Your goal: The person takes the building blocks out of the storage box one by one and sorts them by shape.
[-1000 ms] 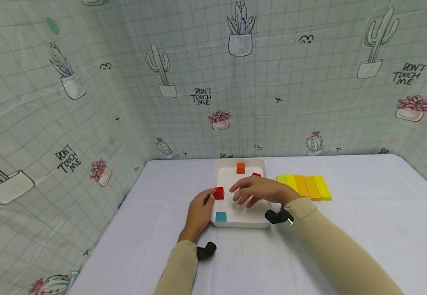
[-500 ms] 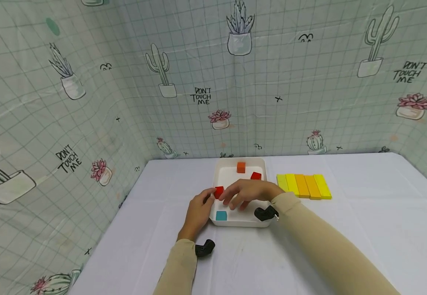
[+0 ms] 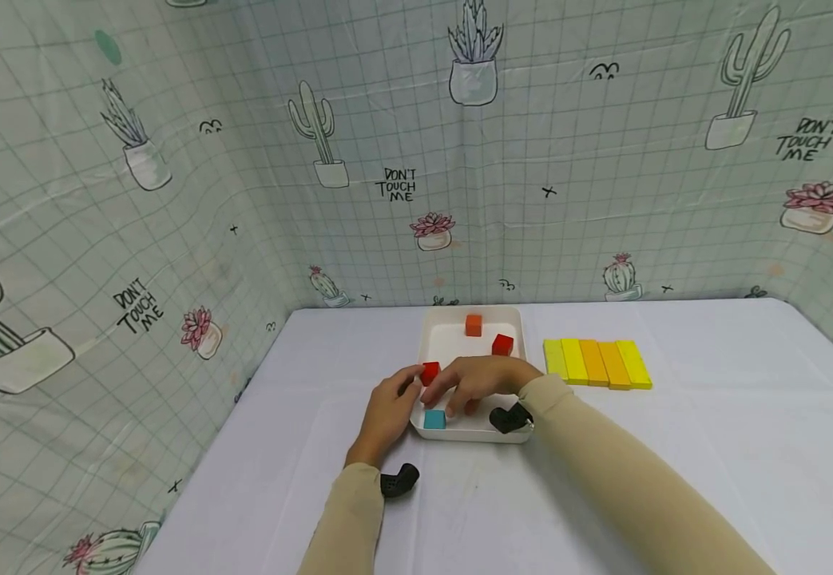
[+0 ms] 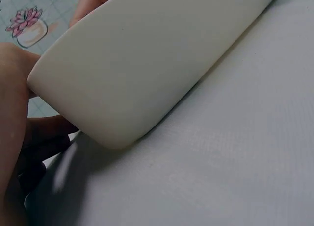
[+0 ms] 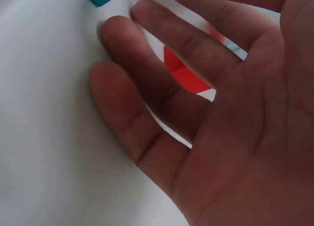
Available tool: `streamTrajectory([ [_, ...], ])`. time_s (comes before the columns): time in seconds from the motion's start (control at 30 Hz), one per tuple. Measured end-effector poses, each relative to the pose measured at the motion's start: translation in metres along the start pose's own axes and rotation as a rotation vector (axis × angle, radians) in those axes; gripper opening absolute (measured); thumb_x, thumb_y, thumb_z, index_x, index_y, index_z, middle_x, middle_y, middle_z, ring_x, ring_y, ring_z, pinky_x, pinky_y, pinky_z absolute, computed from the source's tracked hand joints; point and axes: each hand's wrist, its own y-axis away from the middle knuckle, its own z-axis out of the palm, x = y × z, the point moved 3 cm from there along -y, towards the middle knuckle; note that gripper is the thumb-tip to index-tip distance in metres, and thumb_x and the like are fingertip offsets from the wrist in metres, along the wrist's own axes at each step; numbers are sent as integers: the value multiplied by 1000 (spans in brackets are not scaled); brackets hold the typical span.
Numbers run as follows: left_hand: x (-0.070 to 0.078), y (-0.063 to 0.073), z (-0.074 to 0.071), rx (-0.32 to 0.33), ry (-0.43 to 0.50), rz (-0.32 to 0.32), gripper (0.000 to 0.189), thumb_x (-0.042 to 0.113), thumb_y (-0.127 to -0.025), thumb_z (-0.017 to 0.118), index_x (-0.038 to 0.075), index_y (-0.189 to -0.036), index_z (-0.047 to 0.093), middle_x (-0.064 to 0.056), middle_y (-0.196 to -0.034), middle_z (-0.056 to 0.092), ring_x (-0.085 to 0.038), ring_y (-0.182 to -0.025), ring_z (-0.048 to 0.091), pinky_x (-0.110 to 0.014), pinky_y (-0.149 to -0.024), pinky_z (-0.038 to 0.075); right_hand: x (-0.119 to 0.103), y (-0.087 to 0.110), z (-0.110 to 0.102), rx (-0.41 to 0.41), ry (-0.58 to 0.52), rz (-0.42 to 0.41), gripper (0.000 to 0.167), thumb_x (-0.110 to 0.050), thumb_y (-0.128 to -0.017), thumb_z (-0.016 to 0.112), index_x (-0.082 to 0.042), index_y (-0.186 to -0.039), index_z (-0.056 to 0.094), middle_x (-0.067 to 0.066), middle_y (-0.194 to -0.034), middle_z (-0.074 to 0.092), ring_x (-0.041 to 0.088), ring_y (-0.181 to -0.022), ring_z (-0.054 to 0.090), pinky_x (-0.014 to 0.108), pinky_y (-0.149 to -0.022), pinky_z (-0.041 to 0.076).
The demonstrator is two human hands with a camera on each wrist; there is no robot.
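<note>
A shallow white tray (image 3: 470,436) lies on the table. My left hand (image 3: 386,407) holds its left side at the rim, its fingertips close to a red cube (image 3: 430,374). In the left wrist view the tray's outer wall (image 4: 132,64) fills much of the picture, with the fingers at its corner. My right hand (image 3: 484,377) reaches over the tray, palm down, fingers spread and loosely bent. Its fingertips are just beside a teal cube (image 3: 434,420) near the front left corner. The right wrist view shows nothing in the palm (image 5: 235,133).
A second red cube (image 3: 502,344) and an orange cube (image 3: 474,325) sit toward the tray's far end. Right of the tray, several yellow and orange flat blocks (image 3: 596,364) lie side by side. A patterned cloth (image 3: 517,160) stands behind the white table (image 3: 718,415).
My right hand has moved left and lower over the tray, toward the teal cube, uncovering the far red cube. The left hand has stayed at the tray's left side.
</note>
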Motion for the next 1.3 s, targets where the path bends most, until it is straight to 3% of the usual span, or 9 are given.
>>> streamTrajectory([
  [0.47,3,0,2,31,2,26,35,23,-102,52,16,-135,64,-6,-133,63,-29,-125,55,-52,-108,41,-4,2,6,-7,-8,-4,38,-7,-85,68,-17,-121,74,-1,-122,68,18,-98,62,34,-76,57],
  [0.87,4,0,2,42,-7,28,35,22,-102,52,19,-134,65,-9,-132,63,-29,-124,56,-52,-107,42,-13,3,11,-31,27,-10,37,1,-80,66,-14,-113,71,11,-106,67,20,-86,62,34,-68,57],
  [1.3,3,0,3,46,-5,42,35,21,-101,52,17,-134,65,-9,-132,63,-29,-123,56,-51,-106,43,-17,8,10,-27,54,12,31,-2,-84,66,-18,-110,71,8,-99,70,20,-84,62,35,-69,57],
])
